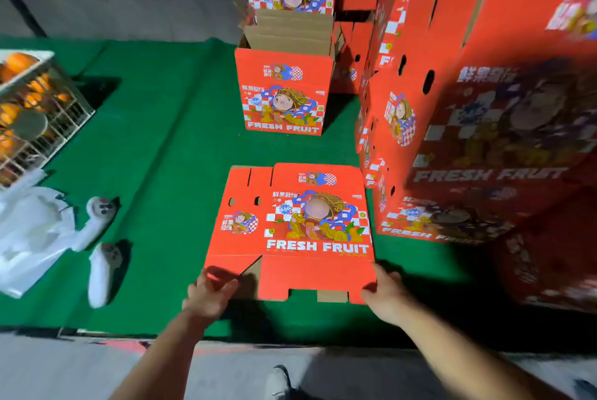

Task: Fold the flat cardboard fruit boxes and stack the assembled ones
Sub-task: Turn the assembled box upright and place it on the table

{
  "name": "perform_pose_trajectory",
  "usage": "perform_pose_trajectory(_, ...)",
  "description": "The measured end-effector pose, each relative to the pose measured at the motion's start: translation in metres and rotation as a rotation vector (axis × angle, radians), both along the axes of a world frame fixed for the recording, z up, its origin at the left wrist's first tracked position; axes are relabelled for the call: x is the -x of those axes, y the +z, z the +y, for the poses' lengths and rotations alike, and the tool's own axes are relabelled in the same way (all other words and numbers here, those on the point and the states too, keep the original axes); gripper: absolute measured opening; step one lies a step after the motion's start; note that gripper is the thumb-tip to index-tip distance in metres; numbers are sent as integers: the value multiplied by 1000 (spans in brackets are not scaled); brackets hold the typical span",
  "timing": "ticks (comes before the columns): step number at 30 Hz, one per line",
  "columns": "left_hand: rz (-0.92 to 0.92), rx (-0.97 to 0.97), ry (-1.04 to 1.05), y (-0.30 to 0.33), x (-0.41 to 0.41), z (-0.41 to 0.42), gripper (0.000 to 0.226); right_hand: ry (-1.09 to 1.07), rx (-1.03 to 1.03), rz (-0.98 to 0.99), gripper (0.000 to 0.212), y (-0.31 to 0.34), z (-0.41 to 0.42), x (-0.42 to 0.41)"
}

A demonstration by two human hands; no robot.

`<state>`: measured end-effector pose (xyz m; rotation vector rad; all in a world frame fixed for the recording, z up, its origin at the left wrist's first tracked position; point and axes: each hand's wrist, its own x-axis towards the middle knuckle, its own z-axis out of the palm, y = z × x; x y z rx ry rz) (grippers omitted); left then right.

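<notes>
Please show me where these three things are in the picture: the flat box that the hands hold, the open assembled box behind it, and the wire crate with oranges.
flat box (pixel 290 231), head view, on its printed panel.
assembled box (pixel 284 92), head view, on its front wall.
wire crate (pixel 69 118), head view, on its side bars.

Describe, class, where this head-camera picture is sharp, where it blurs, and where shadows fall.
Head view: the flat box held by both hands is sharp; the tall red stack at right is smeared and dim; the left hand and right hand cast dark shadows on the green mat; wide-angle distortion bends the mat's edges.
</notes>
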<state>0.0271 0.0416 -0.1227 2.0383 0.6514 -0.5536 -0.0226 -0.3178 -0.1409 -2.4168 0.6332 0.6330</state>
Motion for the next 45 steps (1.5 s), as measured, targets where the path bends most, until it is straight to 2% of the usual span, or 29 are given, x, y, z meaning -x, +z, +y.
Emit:
perform_pose_trajectory(2,16,-193,-9,-13,8,-2,76,89,47,56,71,-11,3,16)
perform_pose_trajectory(3,27,-245,42,-13,12,-1,80,74,53,36,73,-14,4,19)
perform_pose_trajectory(5,-10,-210,70,-6,20,-1,52,-81,-13,-63,66,-11,4,20)
perform_pose_trajectory(8,-175,105,209,16,31,-5,19,-288,-219,-166,68,-1,2,16)
perform_pose_trajectory(11,-313,120,189,42,37,-8,10,-281,-290,-354,88,15,9,11)
perform_pose_trajectory(12,-361,142,179,54,38,-11,8,-296,-294,-451,87,24,10,8)
perform_pose_trajectory(14,-445,156,147,81,39,-15,9,-377,-272,-665,64,45,6,-2)
perform_pose_trajectory(16,-474,122,92,103,39,-17,24,-417,-206,-852,34,70,0,-11)
perform_pose_trajectory(18,-427,82,-17,114,37,-17,40,-364,-194,-973,23,95,-1,-17)
perform_pose_trajectory(21,-485,64,-238,117,40,-14,53,-189,-194,-947,26,121,7,-22)
perform_pose_trajectory(24,-676,-54,-239,108,40,-8,30,-209,-383,-884,18,138,16,-24)
perform_pose_trajectory(25,-695,-22,-168,104,38,-4,26,-255,-453,-867,20,142,20,-23)
perform_pose_trajectory(28,-609,323,121,91,33,3,29,-350,-575,-752,38,139,29,-17)
perform_pose_trajectory(30,-541,406,117,79,30,6,48,-359,-573,-742,45,137,36,-14)
perform_pose_trajectory(32,-479,354,23,66,27,8,68,-363,-535,-770,51,137,45,-10)
perform_pose_trajectory(34,-444,324,-80,58,28,6,61,-302,-487,-744,74,133,55,-3)
perform_pose_trajectory(36,-384,326,-140,57,35,1,49,-161,-284,-678,96,129,66,7)
perform_pose_trajectory(39,-389,264,-246,66,43,-5,67,92,94,-711,113,125,75,15)
perform_pose_trajectory(41,-474,90,-193,68,38,0,67,162,117,-863,109,131,70,13)
perform_pose_trajectory(43,-589,-124,-96,76,27,8,64,62,-75,-976,88,145,62,8)
perform_pose_trajectory(44,-656,-66,-42,82,20,10,64,-10,-194,-991,74,155,59,5)
perform_pose_trajectory(45,-718,88,11,90,13,10,62,-69,-263,-991,61,165,59,1)
